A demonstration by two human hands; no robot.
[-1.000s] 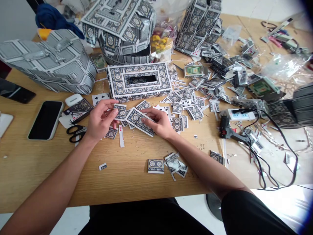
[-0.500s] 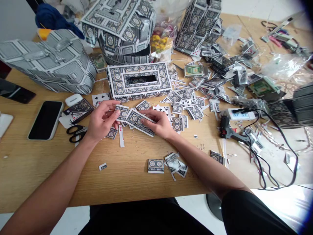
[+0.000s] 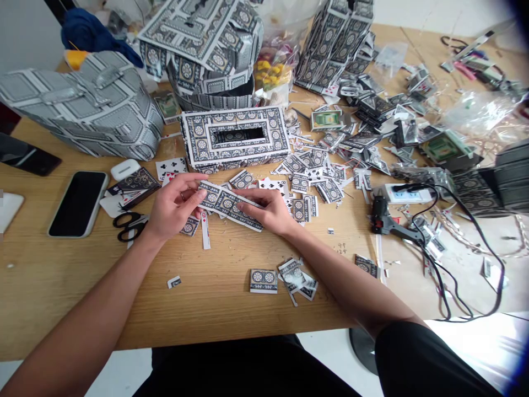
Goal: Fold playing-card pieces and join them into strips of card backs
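My left hand (image 3: 176, 205) pinches a small cut playing-card piece (image 3: 210, 193), patterned back up, between thumb and fingers. My right hand (image 3: 268, 212) grips a longer patterned playing card (image 3: 230, 206) at its right end. The two pieces meet end to end in a slanting row; whether they overlap cannot be told. Under and around the hands lie card scraps, among them a narrow strip with a red Q (image 3: 205, 230). Behind the hands stands a card-covered box (image 3: 235, 154) with a rectangular slot on top.
Black-handled scissors (image 3: 128, 225) and a phone (image 3: 78, 204) lie to the left. A glue gun (image 3: 384, 220) rests at right beside a power strip (image 3: 403, 193) with trailing cables. Cut cards (image 3: 263, 281) lie near the front edge. Card-covered bags (image 3: 124, 105) stand behind.
The small piece in my left hand has turned and come into line against the right hand's card, so both now look like one strip. My right hand has barely moved.
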